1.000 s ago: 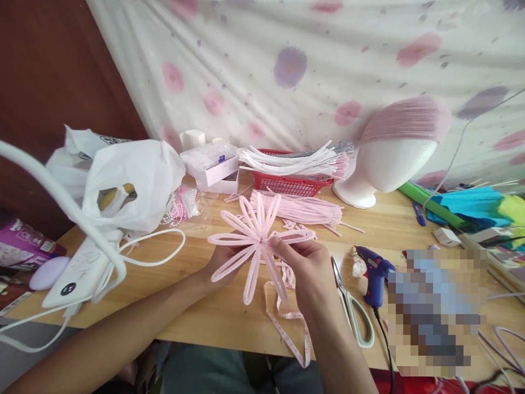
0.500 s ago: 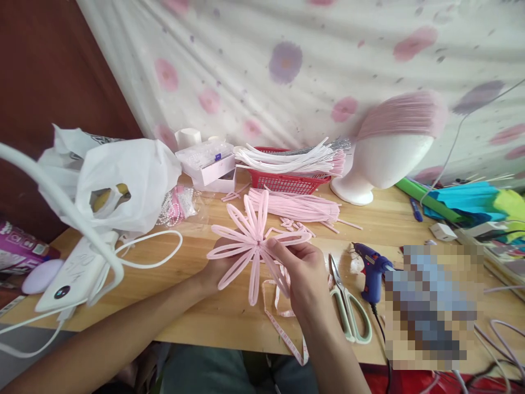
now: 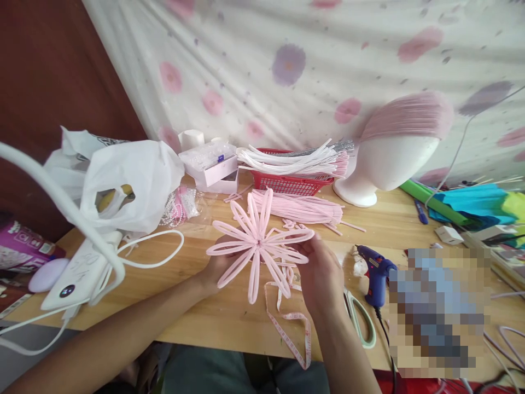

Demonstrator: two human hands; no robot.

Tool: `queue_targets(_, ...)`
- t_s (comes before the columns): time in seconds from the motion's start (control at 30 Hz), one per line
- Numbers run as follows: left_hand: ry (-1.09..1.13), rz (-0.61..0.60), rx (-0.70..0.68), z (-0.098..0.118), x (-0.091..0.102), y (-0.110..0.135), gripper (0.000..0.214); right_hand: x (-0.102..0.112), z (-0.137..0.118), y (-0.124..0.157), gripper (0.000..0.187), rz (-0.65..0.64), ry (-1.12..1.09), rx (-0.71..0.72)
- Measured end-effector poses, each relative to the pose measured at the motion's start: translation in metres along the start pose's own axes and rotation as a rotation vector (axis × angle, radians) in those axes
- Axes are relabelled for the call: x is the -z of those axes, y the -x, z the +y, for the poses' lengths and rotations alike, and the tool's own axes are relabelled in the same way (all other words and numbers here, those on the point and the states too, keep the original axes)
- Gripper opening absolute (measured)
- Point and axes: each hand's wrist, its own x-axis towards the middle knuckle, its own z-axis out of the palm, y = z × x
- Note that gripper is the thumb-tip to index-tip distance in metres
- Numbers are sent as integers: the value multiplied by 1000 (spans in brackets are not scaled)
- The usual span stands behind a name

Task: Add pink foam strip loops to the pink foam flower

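Note:
Both my hands hold up a pink flower [image 3: 256, 243] made of looped pipe cleaners, its petals spread out from a centre knot. My left hand [image 3: 217, 268] is behind and under the flower, fingers closed round its back. My right hand [image 3: 322, 273] grips the petals on the flower's right side. A pink measuring tape [image 3: 289, 320] lies curled on the wooden table [image 3: 197, 312] under the flower.
Scissors [image 3: 361, 325] and a blue glue gun [image 3: 375, 271] lie right of my right hand. Behind are loose pink pipe cleaners [image 3: 303, 208], a red basket [image 3: 287, 183], a white foam head [image 3: 389, 164], a white box [image 3: 213, 164]. A white plastic bag [image 3: 123, 183] and cables sit left.
My right hand has slid from the flower's centre out to its right-hand petals. The flower has turned slightly and sits a little higher.

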Motion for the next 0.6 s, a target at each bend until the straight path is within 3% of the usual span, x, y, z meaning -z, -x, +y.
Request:
queue_targets(0.07,-31,-30,3,-2,1,0,26,3,3,-7,27,-93,179,13)
queue_targets(0.13,21,-15,27,-3,1,1,23,1,3,-11,25,-275,341,74)
queue_targets(0.27,86,-28,47,0,-2,1,20,-7,4,-11,15,-519,483,230)
queue_targets(0.37,30,-81,10,1,-4,2,28,-10,11,-12,11,-464,468,259)
queue_targets(0.47,-43,-56,-5,0,-5,5,25,-12,19,-10,14,-356,429,270)
queue_targets(0.6,-280,-19,-61,-3,-1,6,33,-17,19,-4,14,-332,477,288)
